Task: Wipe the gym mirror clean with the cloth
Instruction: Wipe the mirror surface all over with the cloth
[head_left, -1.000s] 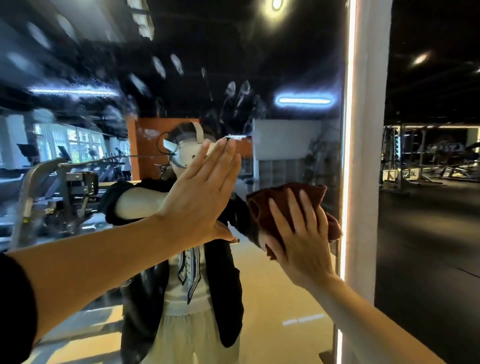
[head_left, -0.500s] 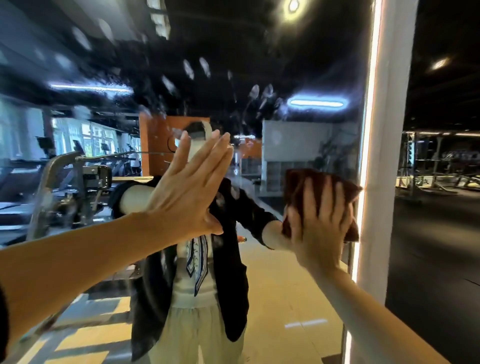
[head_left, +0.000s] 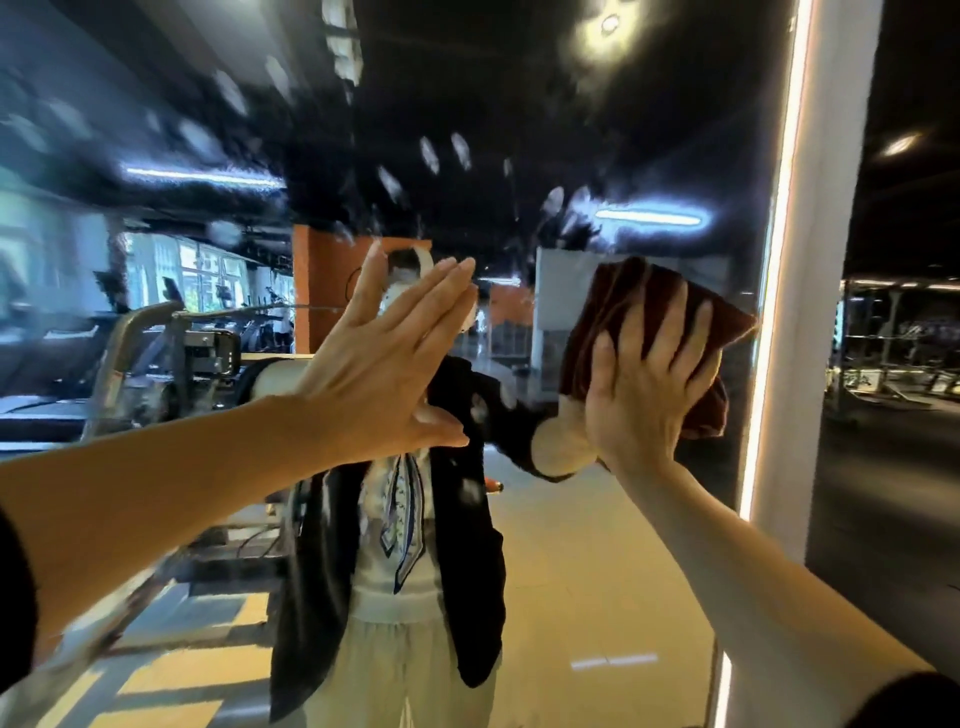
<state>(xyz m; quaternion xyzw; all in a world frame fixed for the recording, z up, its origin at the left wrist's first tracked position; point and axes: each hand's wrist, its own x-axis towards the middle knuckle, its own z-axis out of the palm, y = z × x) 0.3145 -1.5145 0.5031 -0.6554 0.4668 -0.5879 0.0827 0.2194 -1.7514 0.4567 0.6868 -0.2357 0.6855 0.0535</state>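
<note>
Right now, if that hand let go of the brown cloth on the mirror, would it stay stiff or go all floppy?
Probably floppy: the brown cloth bunches in soft folds under the right hand, and its lower corner droops. It likely feels light, since flat fingers alone pin it to the mirror. Let go, it would probably slide down the glass rather than stick.

Cloth (head_left: 649, 301) sits flat on the mirror (head_left: 519, 104), near the mirror's right edge, just left of the light strip (head_left: 779, 260). Right hand (head_left: 644, 395) lies on the cloth's lower part; left hand (head_left: 384, 374) is left of the cloth, apart from it.
</note>
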